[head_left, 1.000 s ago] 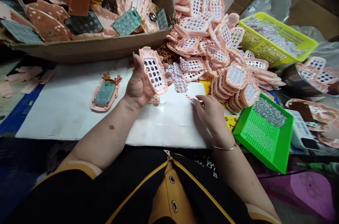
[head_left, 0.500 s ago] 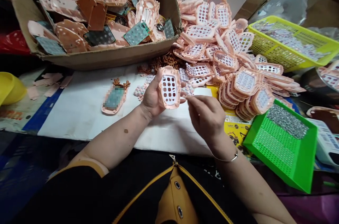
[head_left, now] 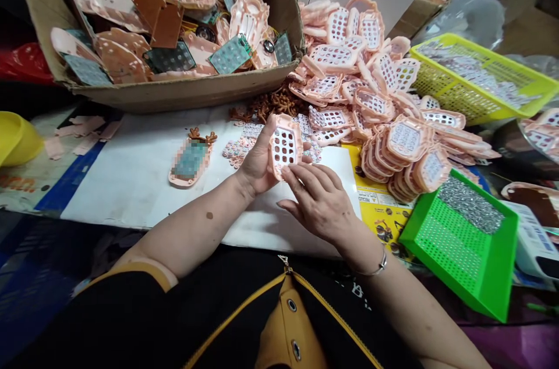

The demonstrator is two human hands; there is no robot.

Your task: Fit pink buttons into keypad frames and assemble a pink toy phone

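My left hand (head_left: 257, 167) is closed around a pale pink plastic shell (head_left: 285, 145) with a grid of holes, tilted slightly upright above the white work surface. The fingers behind the shell are partly hidden. My right hand (head_left: 322, 200) has its fingers stretched out, the index fingertip touching the shell's lower edge, thumb apart. Behind the shell lie small button pieces (head_left: 239, 152) and brown antler-shaped parts (head_left: 279, 102). To the left, a pink shell with antlers and a greenish, pixelated middle (head_left: 191, 160) rests on the white sheet (head_left: 126, 183).
A cardboard box (head_left: 183, 92) of shells and circuit boards stands at back left. Loose pink shells (head_left: 332, 55) are heaped right of it, with stacked shells (head_left: 404, 139) in front. A green tray (head_left: 458, 264) holds screws; a yellow basket (head_left: 458, 81) stands behind.
My right hand has moved left to the shell's lower edge, and its pinched fingers have stretched out. The shell in my left hand has shifted slightly right. The view has shifted a little.
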